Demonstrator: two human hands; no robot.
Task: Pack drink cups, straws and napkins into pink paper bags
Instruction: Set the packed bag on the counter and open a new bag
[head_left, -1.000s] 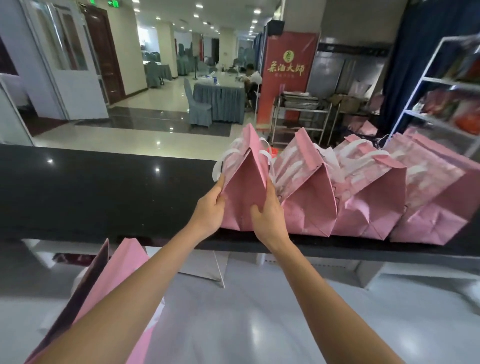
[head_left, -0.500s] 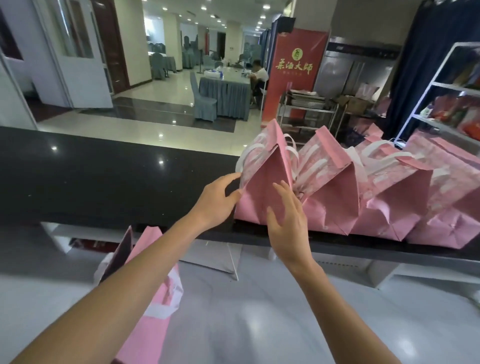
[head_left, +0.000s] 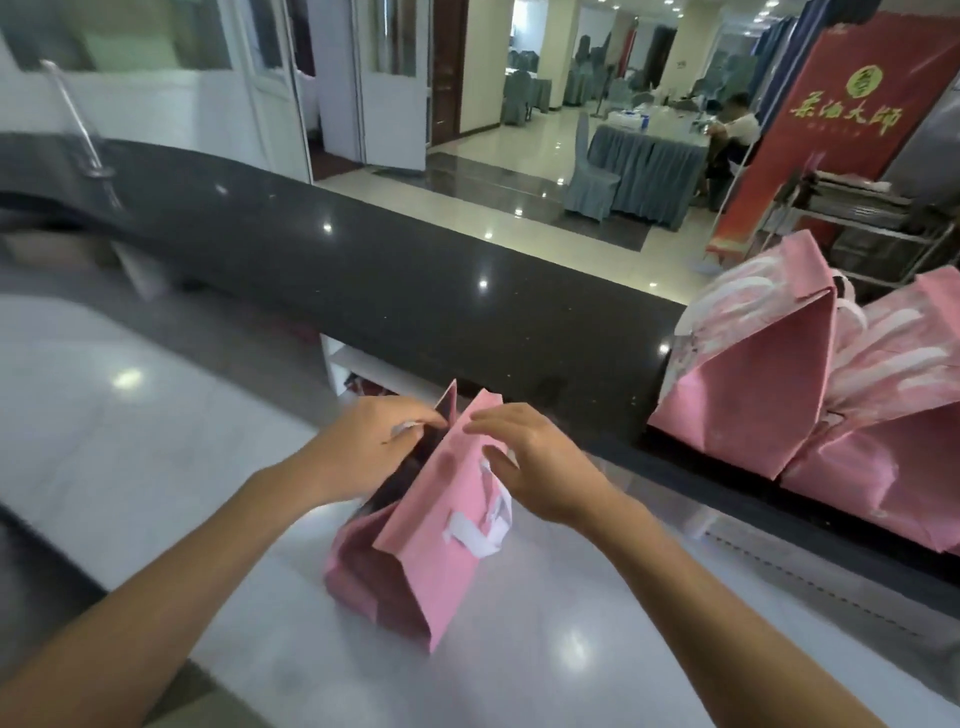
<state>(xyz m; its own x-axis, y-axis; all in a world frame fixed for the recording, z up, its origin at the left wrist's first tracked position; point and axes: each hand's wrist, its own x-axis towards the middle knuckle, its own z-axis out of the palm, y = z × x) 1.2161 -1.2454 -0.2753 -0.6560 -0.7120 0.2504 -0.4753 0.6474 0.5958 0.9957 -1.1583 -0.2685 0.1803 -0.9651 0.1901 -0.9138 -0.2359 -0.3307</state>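
A pink paper bag (head_left: 415, 561) with white ribbon handles stands on the white lower counter (head_left: 156, 441) in front of me, its mouth partly open and dark inside. My left hand (head_left: 363, 447) grips the left top edge of this bag, with a white handle under its fingers. At the right top edge, my right hand (head_left: 530, 467) rests against the panel with its thumb by the handle. Packed pink bags (head_left: 748, 374) stand in a row on the black upper counter (head_left: 415, 291) at the right. I see no cups, straws or napkins.
The black counter runs across the view behind the bag. Under it is a white shelf opening (head_left: 358, 369). Beyond lie a dining hall with draped tables (head_left: 644, 166), a seated person, a red banner (head_left: 831, 130) and a metal trolley (head_left: 872, 218).
Both hands have left the leftmost bag on the black counter and come down to the pink bag on the white lower counter. The view has swung left and down.
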